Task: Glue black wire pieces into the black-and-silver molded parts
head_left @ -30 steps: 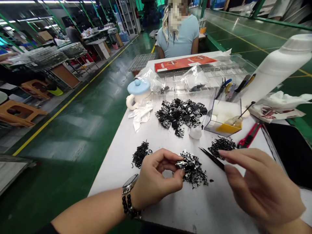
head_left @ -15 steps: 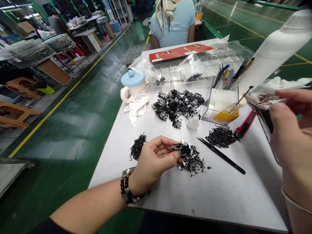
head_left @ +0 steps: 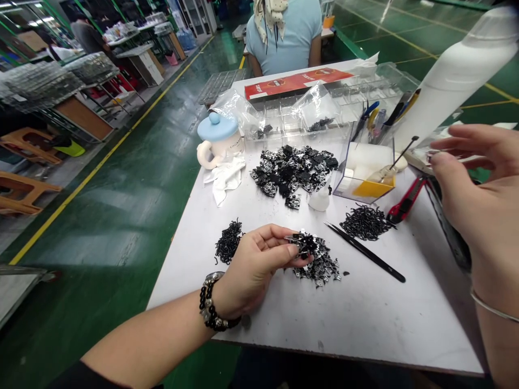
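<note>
My left hand [head_left: 259, 265] pinches a small black and silver metal part at the edge of a near pile of such parts [head_left: 320, 262] on the white table [head_left: 365, 319]. Black tweezers [head_left: 365, 252] lie free on the table just right of that pile. My right hand [head_left: 478, 200] is raised at the right edge, fingers spread, holding nothing, above a dark tablet. A larger heap of black and silver parts [head_left: 294, 170] lies further back. Two small heaps of black hooks sit at left [head_left: 228, 241] and right [head_left: 366, 222].
A mug with a blue lid [head_left: 219, 141] and a white cloth stand at the back left. A clear box with a yellow base [head_left: 367, 173], red cutter [head_left: 405, 201], white bottle [head_left: 454, 75] and clear compartment tray [head_left: 324, 116] fill the back. A person in a blue shirt sits beyond.
My right hand let go of the tweezers, which now lie on the table, and lifted away to the right. My left hand keeps pinching a part at the near pile.
</note>
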The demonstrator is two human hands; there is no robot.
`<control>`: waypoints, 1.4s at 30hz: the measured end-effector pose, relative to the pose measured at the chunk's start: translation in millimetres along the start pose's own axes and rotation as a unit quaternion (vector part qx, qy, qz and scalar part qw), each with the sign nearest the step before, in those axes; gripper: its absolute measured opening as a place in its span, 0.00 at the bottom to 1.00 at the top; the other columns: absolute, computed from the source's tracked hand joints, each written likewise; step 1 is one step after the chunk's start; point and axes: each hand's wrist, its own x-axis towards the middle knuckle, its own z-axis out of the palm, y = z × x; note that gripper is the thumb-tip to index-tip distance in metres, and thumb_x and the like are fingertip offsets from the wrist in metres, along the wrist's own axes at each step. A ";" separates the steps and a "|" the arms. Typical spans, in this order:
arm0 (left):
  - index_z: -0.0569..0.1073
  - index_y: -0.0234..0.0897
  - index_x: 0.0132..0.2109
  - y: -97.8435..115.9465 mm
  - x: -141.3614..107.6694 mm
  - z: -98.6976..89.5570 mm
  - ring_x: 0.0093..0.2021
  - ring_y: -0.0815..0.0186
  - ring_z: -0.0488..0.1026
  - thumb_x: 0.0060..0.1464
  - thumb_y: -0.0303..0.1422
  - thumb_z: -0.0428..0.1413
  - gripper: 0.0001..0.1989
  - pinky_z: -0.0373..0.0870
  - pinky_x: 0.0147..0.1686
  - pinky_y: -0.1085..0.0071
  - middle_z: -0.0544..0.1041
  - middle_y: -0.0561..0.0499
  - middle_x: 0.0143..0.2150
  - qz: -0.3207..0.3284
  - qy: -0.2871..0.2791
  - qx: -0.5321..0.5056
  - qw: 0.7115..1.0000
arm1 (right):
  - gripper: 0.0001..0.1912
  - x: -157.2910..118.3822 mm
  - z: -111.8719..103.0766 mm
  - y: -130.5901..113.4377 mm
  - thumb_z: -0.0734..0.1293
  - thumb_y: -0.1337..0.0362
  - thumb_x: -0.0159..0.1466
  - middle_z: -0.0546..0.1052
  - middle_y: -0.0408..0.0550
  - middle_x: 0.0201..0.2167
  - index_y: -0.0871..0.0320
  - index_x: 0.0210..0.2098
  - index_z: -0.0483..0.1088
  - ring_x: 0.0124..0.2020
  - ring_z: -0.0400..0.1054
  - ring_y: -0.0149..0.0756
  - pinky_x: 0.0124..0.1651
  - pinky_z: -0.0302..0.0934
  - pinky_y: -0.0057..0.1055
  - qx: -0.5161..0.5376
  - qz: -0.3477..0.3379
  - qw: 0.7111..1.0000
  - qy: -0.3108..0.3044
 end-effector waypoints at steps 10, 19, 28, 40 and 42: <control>0.70 0.30 0.35 0.0 1.5 -1.3 0.30 0.64 0.80 0.43 0.23 0.64 0.11 0.76 0.33 0.78 0.78 0.51 0.25 -0.062 -0.015 -0.049 0.997 | 0.16 3.8 4.2 -2.4 0.66 0.64 0.58 0.78 0.53 0.39 0.59 0.46 0.72 0.40 0.72 0.39 0.46 0.66 0.37 -0.036 -0.019 0.999 0.005; 0.70 0.31 0.34 0.8 0.5 0.4 0.28 0.67 0.79 0.42 0.24 0.65 0.12 0.76 0.38 0.73 0.77 0.54 0.24 -0.066 -0.007 -0.033 0.997 | 0.24 4.9 8.6 10.7 0.69 0.64 0.54 0.75 0.51 0.46 0.53 0.52 0.69 0.42 0.71 0.42 0.47 0.66 0.39 -0.065 -0.034 0.997 -0.002; 0.73 0.32 0.37 -1.0 -6.0 -2.2 0.30 0.69 0.78 0.45 0.27 0.63 0.10 0.76 0.33 0.77 0.78 0.50 0.29 0.027 -0.023 0.153 0.988 | 0.21 6.6 10.5 7.5 0.69 0.66 0.54 0.77 0.52 0.38 0.59 0.47 0.70 0.38 0.71 0.38 0.42 0.66 0.36 0.017 -0.032 0.996 0.085; 0.75 0.31 0.39 -5.8 -15.2 -3.9 0.34 0.62 0.79 0.46 0.26 0.59 0.10 0.78 0.34 0.72 0.79 0.44 0.34 0.210 -0.043 0.390 0.895 | 0.08 21.1 19.4 -11.9 0.67 0.64 0.56 0.77 0.45 0.27 0.54 0.36 0.74 0.32 0.71 0.39 0.44 0.60 0.40 -0.090 -0.096 0.990 0.054; 0.76 0.30 0.38 -4.1 -15.6 -2.6 0.33 0.62 0.78 0.45 0.25 0.58 0.10 0.78 0.33 0.71 0.80 0.43 0.34 0.239 -0.043 0.401 0.883 | 0.08 17.6 21.0 -7.1 0.68 0.62 0.55 0.77 0.45 0.25 0.53 0.35 0.74 0.30 0.71 0.39 0.45 0.60 0.39 -0.097 -0.108 0.985 0.097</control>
